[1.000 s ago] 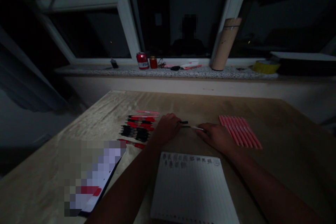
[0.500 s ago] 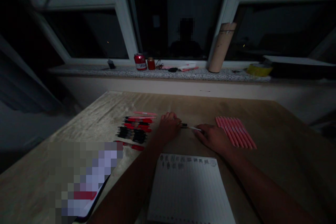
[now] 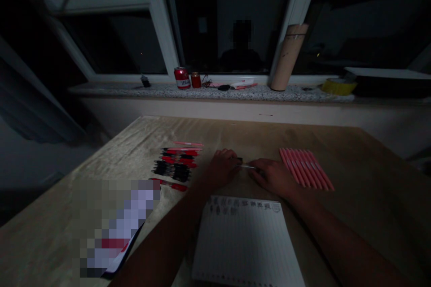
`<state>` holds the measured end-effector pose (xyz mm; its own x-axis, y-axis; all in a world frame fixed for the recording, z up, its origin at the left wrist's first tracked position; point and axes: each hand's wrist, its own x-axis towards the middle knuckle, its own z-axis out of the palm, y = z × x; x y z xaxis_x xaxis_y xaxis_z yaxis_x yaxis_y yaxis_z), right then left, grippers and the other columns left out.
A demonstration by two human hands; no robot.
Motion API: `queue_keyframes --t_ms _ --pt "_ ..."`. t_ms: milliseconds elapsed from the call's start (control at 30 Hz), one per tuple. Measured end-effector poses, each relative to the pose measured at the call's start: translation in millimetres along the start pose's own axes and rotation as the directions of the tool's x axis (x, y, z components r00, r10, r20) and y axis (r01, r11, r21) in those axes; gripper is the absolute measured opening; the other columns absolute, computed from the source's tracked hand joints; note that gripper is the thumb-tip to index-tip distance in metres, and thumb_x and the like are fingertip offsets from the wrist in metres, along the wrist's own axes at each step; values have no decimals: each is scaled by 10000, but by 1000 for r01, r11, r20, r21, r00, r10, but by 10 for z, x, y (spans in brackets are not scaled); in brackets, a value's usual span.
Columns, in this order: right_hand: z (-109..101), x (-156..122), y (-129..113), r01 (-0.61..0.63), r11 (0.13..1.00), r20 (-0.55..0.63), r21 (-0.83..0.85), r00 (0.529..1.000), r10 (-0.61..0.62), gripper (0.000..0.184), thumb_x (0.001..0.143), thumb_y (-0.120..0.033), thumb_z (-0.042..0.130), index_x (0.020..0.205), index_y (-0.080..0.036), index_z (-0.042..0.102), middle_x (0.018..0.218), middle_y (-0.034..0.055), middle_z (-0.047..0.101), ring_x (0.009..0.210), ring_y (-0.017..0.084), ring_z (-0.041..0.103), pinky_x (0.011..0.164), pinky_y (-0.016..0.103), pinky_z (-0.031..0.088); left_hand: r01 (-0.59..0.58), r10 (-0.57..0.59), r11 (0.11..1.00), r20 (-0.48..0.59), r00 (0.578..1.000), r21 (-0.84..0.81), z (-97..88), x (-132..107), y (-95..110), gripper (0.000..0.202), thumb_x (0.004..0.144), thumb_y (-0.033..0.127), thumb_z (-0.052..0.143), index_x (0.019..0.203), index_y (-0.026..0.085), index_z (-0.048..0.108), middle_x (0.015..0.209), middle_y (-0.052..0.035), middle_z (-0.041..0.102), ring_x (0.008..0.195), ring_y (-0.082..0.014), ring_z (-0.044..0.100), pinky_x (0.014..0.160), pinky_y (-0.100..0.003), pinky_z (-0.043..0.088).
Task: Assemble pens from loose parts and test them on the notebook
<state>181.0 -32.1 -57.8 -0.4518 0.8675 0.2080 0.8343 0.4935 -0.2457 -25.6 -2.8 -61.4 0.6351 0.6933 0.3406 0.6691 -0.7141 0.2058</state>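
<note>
Pen (image 3: 248, 167) mid-frame, above the pad (image 3: 247, 242); left hand (image 3: 222, 169) curled nearly closed on its left end; right hand (image 3: 272, 174) likewise on the right; best worked low, ends in line, lightly gripped, lest the slim shaft bend.

The held pen piece (image 3: 247, 167) looks glossy; pink pens (image 3: 306, 169), smooth plastic; notepad (image 3: 249, 244), matt paper.

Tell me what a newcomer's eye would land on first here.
Probably the pale lined notebook, lying between the forearms. Just beyond it, the left hand holds a small dark piece and the right hand a thin pale rod, with a neat row of pink pens to their right. Farther back, a red can stands on the windowsill.
</note>
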Motion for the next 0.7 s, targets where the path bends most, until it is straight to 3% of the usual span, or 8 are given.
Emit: queue_keyframes --t_ms 233,433,700 --pt "-18 -31 85 -58 998 -50 1 997 58 307 871 -378 437 1042 -209 628 984 57 684 888 186 630 775 283 452 50 -50 999 -45 998 -19 -25 -63 -130 208 875 316 455 903 175 604 932 -62 558 937 -195 481 852 -358 348" --pt "19 -24 81 15 1000 -83 19 996 -14 307 898 -357 405 1047 -198 621 987 56 673 887 183 622 780 287 454 35 -37 997 -30 999 -67 -52 -60 -69 190 883 272 414 880 153 562 896 -66 559 867 -182 498 795 -319 382" --pt "63 -19 96 113 991 -185 77 978 -97 285 913 -321 399 1047 -198 618 946 73 650 865 183 603 768 290 465 154 -159 965 -6 987 -214 0 -59 -50 316 933 312 307 781 157 536 768 -32 579 714 -141 516 670 -255 372"
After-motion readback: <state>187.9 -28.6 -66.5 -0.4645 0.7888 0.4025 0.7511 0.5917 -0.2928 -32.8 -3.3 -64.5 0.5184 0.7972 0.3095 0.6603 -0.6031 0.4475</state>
